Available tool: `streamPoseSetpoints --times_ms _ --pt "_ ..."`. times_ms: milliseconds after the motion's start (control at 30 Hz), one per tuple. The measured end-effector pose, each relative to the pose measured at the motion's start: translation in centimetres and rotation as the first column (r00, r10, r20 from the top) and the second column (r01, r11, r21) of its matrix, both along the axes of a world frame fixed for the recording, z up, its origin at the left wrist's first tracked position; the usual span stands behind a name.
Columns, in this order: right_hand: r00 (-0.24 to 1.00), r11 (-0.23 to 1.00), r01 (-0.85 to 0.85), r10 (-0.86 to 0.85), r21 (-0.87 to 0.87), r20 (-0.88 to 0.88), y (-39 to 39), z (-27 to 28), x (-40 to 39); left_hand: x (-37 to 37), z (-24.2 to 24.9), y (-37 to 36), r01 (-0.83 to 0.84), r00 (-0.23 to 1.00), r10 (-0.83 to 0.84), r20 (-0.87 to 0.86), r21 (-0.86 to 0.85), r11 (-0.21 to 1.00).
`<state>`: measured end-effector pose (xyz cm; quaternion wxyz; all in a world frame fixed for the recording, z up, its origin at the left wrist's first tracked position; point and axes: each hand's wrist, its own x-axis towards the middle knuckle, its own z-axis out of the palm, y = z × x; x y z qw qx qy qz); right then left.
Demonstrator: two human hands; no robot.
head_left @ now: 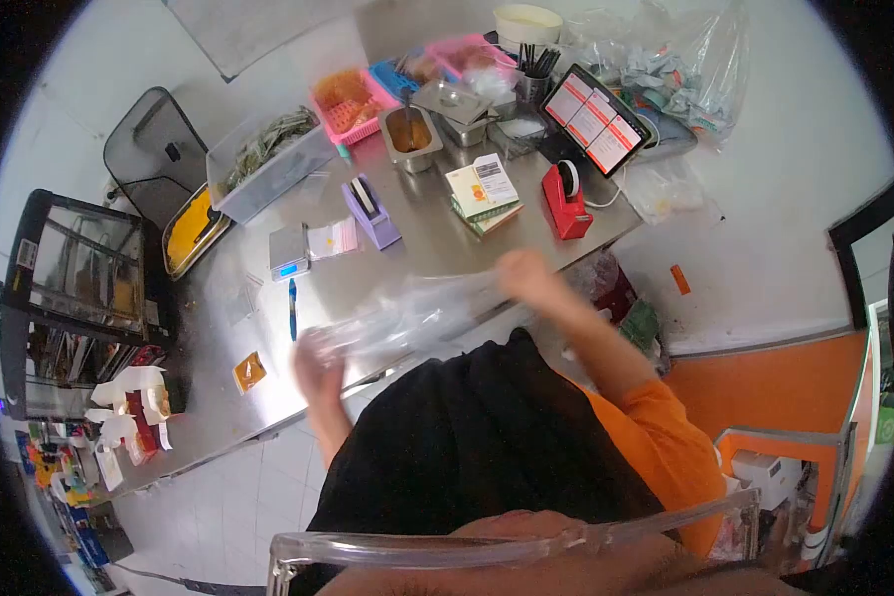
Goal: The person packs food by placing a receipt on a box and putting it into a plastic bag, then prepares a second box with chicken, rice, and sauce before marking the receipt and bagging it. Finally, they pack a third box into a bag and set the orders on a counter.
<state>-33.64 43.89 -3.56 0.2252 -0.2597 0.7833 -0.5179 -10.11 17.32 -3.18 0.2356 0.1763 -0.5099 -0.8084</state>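
A clear plastic bag (402, 316), smeared by motion, stretches between my hands above the front edge of the steel table. My right hand (528, 279) is closed in a fist on the bag's right end. At the other end, my left hand (316, 366) is blurred, with its fingers curled at the plastic and the thumb lower. A blue pen (293, 310) lies just beyond my left hand, and a small orange-brown packet (249, 372) is to its left. What is inside the bag, if anything, cannot be made out.
On the steel table (204, 417) stand a small scale (289, 252), purple tape dispenser (372, 212), red tape dispenser (565, 204), stacked boxes (482, 187), tablet (596, 120), metal food pan (410, 139) and plastic bin (263, 164). A glass-fronted cabinet (84, 298) is at the left.
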Motion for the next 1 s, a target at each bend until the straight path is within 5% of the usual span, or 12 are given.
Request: streamPoseSetpoints --times_ms 33,67,267,367,500,600,667,767,833,900,933,1000 --pt "0.99 0.991 -0.061 0.075 0.119 -0.12 2.3 0.0 -1.8 1.1 1.0 -2.6 -0.133 0.977 0.21 -0.038 0.662 0.737" --pt "0.96 0.964 -0.106 0.164 0.245 -0.228 3.7 0.3 -2.7 1.3 1.1 -2.0 -0.115 0.98 0.19 -0.052 0.632 0.767" --pt "0.386 0.981 -0.017 0.183 0.191 -0.904 -2.0 5.6 3.3 -2.3 3.0 4.7 0.05 0.995 -0.025 0.092 -0.28 0.959" --pt "0.631 0.937 -0.257 0.347 0.236 -0.694 -5.1 4.0 5.5 -3.3 5.7 5.6 0.167 0.961 0.105 0.257 -0.836 0.523" --pt "0.838 0.989 -0.109 0.146 0.102 -0.526 -1.4 6.8 2.8 -1.3 6.0 -0.9 -0.142 0.745 0.664 -0.06 -0.987 0.07" --pt "0.738 0.998 0.045 -0.005 0.041 -0.675 -0.4 6.5 2.5 -0.5 4.1 -0.2 -0.238 0.799 0.576 -0.173 -0.971 0.039" --pt "0.686 0.979 0.185 -0.191 -0.086 -0.702 -0.4 4.8 0.7 1.2 1.7 1.1 -0.006 0.98 0.116 0.161 -0.562 0.827" --pt "0.667 0.939 0.306 -0.328 -0.156 -0.669 -0.4 1.2 -2.4 2.6 3.1 5.3 0.259 0.966 -0.244 -0.09 0.415 0.872" --pt "0.739 0.93 0.316 -0.364 -0.185 -0.567 -0.4 -0.5 -3.0 2.6 2.0 3.6 0.463 0.874 -0.475 -0.1 0.467 0.753" --pt "0.845 0.925 0.287 -0.367 -0.249 -0.389 -0.8 -1.0 -3.0 1.0 2.1 3.0 0.585 0.785 -0.505 0.359 -0.16 0.795" --pt "0.956 0.891 0.268 -0.292 -0.367 -0.01 -0.9 -0.8 -2.6 0.5 2.1 2.8 0.654 0.732 -0.38 0.565 -0.429 0.623" --pt "0.757 0.753 0.365 0.102 -0.548 0.645 -0.8 -0.2 -1.3 1.1 -0.7 2.3 0.507 0.852 -0.431 0.297 -0.266 0.82"
